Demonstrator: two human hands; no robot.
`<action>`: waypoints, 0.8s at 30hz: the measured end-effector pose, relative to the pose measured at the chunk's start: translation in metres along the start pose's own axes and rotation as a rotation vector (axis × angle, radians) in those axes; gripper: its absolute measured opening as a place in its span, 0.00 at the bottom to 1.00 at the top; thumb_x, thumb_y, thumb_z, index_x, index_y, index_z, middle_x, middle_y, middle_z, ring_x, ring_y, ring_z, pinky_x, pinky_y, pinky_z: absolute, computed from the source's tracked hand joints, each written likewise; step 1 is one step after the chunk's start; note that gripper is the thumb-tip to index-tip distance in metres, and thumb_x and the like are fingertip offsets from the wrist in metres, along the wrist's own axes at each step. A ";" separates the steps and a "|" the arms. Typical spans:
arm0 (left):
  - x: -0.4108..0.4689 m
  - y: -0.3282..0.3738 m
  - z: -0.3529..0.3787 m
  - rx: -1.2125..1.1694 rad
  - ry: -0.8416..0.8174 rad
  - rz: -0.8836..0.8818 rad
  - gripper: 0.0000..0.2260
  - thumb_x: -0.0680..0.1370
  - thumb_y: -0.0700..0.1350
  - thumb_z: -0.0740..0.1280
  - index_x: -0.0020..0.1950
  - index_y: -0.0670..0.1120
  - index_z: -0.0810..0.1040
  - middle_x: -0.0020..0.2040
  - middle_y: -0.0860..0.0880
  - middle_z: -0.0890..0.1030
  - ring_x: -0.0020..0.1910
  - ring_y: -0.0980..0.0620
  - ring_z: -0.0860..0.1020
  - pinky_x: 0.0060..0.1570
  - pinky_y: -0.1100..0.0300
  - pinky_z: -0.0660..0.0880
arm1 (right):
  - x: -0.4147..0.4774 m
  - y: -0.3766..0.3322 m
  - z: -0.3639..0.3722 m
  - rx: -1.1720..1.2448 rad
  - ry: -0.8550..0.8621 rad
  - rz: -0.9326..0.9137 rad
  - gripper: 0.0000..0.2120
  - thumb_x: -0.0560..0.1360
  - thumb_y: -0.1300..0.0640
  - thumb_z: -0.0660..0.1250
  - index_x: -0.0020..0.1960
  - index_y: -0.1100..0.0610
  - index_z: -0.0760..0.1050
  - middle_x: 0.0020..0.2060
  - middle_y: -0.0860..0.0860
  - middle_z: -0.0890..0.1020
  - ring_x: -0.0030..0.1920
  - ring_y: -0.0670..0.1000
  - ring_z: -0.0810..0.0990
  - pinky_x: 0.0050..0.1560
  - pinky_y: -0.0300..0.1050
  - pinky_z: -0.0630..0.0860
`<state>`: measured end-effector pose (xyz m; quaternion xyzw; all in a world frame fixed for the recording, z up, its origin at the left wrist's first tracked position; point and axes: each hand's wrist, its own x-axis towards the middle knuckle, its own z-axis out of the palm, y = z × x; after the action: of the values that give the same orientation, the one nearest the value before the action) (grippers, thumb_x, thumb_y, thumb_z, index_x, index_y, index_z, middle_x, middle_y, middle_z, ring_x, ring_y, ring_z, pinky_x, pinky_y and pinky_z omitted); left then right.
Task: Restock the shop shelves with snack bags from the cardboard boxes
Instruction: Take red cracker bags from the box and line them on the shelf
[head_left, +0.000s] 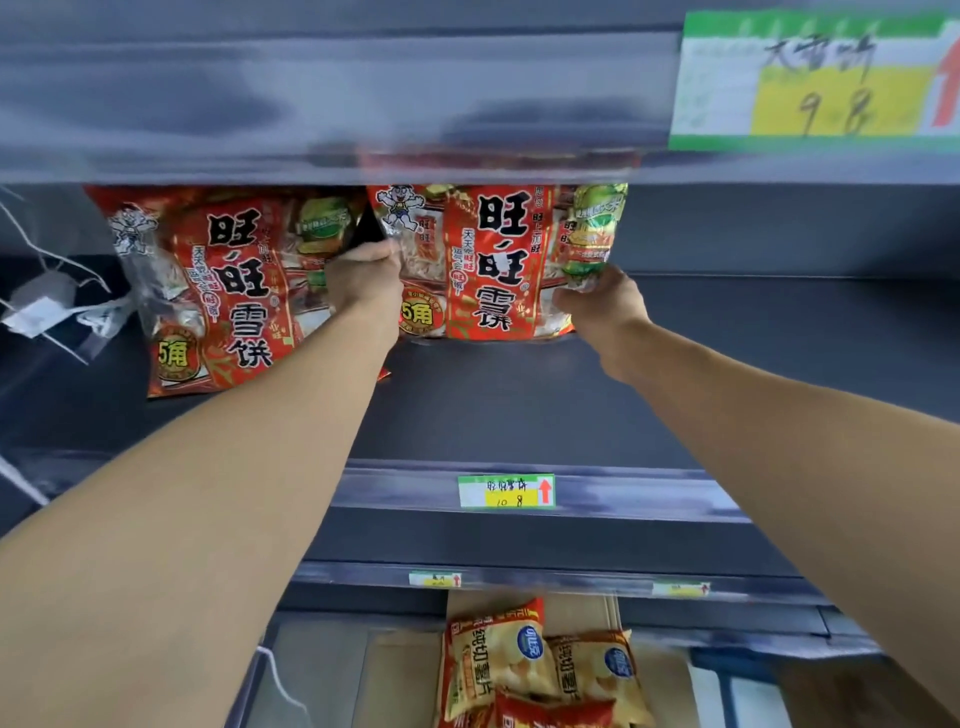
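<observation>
A large red snack bag (493, 260) with black characters stands upright deep on the dark middle shelf (509, 405). My left hand (366, 278) grips its left edge and my right hand (602, 299) grips its lower right corner. A second, identical red bag (228, 291) leans on the shelf just to the left, touching my left forearm. Both bag tops are hidden behind the upper shelf's front rail (363, 104).
A green-yellow price tag (506, 491) is on the middle shelf's edge, a larger one (810, 78) on the rail above. Below, yellow chip bags (524, 660) lie in a cardboard box (582, 613). White string and tags (47, 306) hang at the left. The shelf right of the bags is bare.
</observation>
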<state>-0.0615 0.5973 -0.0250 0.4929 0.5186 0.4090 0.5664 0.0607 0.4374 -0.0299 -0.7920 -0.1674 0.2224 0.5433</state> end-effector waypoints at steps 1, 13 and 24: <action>0.001 0.000 0.001 0.007 -0.001 0.004 0.10 0.76 0.33 0.68 0.53 0.42 0.84 0.53 0.46 0.84 0.51 0.51 0.82 0.56 0.56 0.79 | 0.002 -0.001 0.002 0.004 -0.004 -0.002 0.17 0.75 0.60 0.66 0.64 0.56 0.73 0.56 0.51 0.81 0.46 0.50 0.77 0.32 0.34 0.69; -0.019 -0.004 -0.001 0.327 0.059 0.168 0.15 0.79 0.40 0.64 0.65 0.40 0.73 0.64 0.45 0.78 0.62 0.47 0.76 0.54 0.63 0.70 | -0.008 0.002 0.001 -0.103 -0.023 0.011 0.20 0.76 0.55 0.65 0.66 0.58 0.68 0.60 0.53 0.77 0.47 0.51 0.74 0.34 0.39 0.67; -0.136 -0.022 0.005 0.472 -0.291 0.431 0.09 0.79 0.38 0.64 0.58 0.40 0.77 0.51 0.48 0.78 0.52 0.51 0.76 0.51 0.67 0.70 | -0.075 0.017 -0.051 -0.341 -0.087 -0.134 0.16 0.79 0.55 0.62 0.65 0.59 0.72 0.58 0.54 0.78 0.57 0.55 0.77 0.53 0.43 0.74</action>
<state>-0.0745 0.4601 -0.0215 0.7614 0.3969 0.3135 0.4056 0.0247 0.3535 -0.0173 -0.8493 -0.2784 0.1879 0.4073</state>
